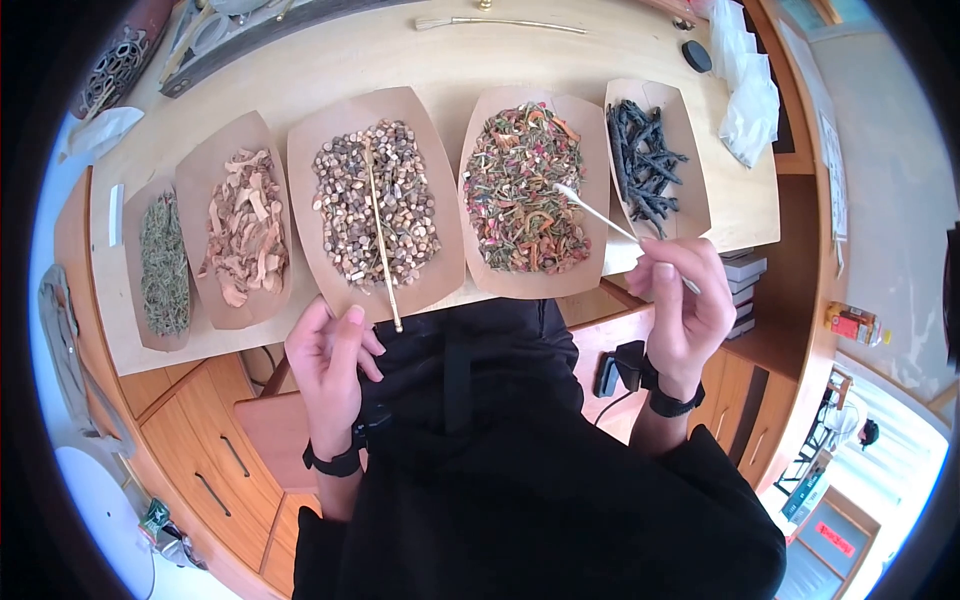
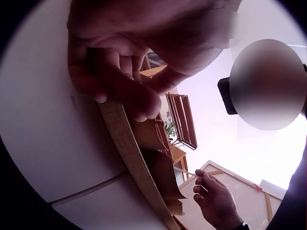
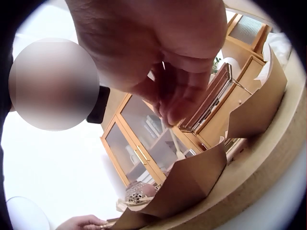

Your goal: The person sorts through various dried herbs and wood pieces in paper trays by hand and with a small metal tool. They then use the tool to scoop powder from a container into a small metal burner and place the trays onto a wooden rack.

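Note:
My right hand [image 1: 690,300] pinches a slim white stick [image 1: 607,222] with a small, wider tip. The tip is over a paper tray [image 1: 592,250] of mixed dried herbs and petals [image 1: 520,200]. At the near edge of another paper tray [image 1: 310,240], my left hand [image 1: 328,360] rests with loosely bent fingers, its fingertips right at the table's edge in the left wrist view. This tray holds small brown and cream pieces [image 1: 390,160], with a thin brass rod [image 1: 383,240] lying lengthwise across them, its end jutting past the rim.
To the left stand paper trays of tan wood chips [image 1: 250,220] and green dried herb [image 1: 163,270]. Dark twigs [image 1: 640,150] fill the rightmost tray. A thin brush [image 1: 500,23] lies at the back of the table, near a black round lid [image 1: 697,56] and white plastic bags [image 1: 750,110].

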The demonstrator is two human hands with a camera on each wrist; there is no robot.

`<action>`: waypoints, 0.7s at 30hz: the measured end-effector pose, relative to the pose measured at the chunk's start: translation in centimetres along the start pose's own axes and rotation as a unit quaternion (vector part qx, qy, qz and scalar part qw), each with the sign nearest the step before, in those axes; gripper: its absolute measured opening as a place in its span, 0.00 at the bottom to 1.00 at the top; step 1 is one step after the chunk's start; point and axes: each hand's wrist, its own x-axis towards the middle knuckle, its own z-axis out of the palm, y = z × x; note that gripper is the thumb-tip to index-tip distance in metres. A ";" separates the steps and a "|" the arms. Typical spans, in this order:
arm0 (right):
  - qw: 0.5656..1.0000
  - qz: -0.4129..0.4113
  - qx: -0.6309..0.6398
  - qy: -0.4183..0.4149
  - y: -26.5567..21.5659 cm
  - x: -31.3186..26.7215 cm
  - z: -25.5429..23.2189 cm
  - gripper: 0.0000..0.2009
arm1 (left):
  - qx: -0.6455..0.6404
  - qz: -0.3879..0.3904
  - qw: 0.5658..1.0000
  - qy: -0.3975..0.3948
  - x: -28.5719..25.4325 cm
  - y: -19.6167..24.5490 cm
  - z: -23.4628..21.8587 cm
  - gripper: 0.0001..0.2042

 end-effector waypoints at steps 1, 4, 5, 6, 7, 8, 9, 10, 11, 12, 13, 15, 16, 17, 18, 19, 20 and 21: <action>1.000 0.000 0.001 0.001 0.0 -0.1 0.0 0.08 | 0.001 0.001 1.000 -0.001 0.0 0.0 0.0 0.08; 0.999 0.031 -0.014 0.020 0.1 -0.3 -0.1 0.09 | 0.001 0.006 1.000 -0.003 0.1 -0.3 -0.1 0.07; 0.999 0.028 -0.034 0.023 0.2 -0.4 -0.1 0.10 | 0.000 0.008 1.000 -0.002 0.0 -0.3 -0.2 0.08; 0.998 0.024 -0.054 0.026 0.3 -0.4 -0.1 0.12 | 0.001 0.009 1.000 -0.002 -0.1 -0.3 -0.2 0.08; 0.998 0.023 -0.053 0.028 0.5 -0.4 0.0 0.12 | -0.002 0.009 1.000 -0.001 0.0 -0.3 -0.1 0.08; 0.995 -0.013 -0.097 0.013 0.7 -0.3 0.1 0.14 | -0.005 0.011 1.000 -0.001 0.0 -0.3 0.0 0.08; 0.989 -0.049 -0.141 -0.002 0.8 -0.2 0.4 0.15 | -0.004 0.013 1.000 -0.002 0.1 -0.3 0.0 0.08; 0.985 -0.075 -0.157 0.002 0.8 0.0 0.7 0.17 | -0.008 0.011 1.000 0.000 0.1 -0.3 0.0 0.08; 0.985 -0.077 -0.156 0.004 0.8 0.0 1.1 0.17 | -0.012 0.009 1.000 0.003 0.0 -0.3 0.1 0.08; 0.982 -0.088 -0.168 0.002 0.7 0.1 1.5 0.17 | -0.011 0.013 1.000 0.003 0.1 -0.3 0.1 0.08; 0.979 -0.099 -0.179 0.000 0.6 0.1 1.8 0.17 | -0.010 0.015 1.000 0.006 0.1 -0.4 0.2 0.08; 0.978 -0.105 -0.182 0.003 0.5 0.2 2.5 0.18 | -0.009 0.020 1.000 0.008 0.2 -0.5 0.1 0.09; 0.979 -0.105 -0.176 0.003 0.7 0.2 2.8 0.18 | -0.010 0.020 1.000 0.007 0.2 -0.6 0.1 0.09; 0.980 -0.105 -0.171 0.002 0.9 0.2 3.1 0.19 | -0.012 0.020 1.000 0.004 0.2 -0.6 0.1 0.09; 0.976 -0.116 -0.186 -0.006 1.1 0.3 3.3 0.18 | -0.013 0.023 1.000 0.004 0.2 -0.7 0.1 0.09; 0.975 -0.120 -0.186 -0.003 1.2 0.4 3.5 0.18 | -0.013 0.022 1.000 0.006 0.2 -0.6 0.2 0.10; 0.968 -0.131 -0.215 -0.018 1.2 0.3 3.6 0.17 | -0.014 0.021 1.000 0.007 0.2 -0.7 0.2 0.10; 0.959 -0.141 -0.245 -0.032 1.0 0.3 3.7 0.16 | -0.014 0.025 1.000 0.006 0.3 -0.7 0.1 0.10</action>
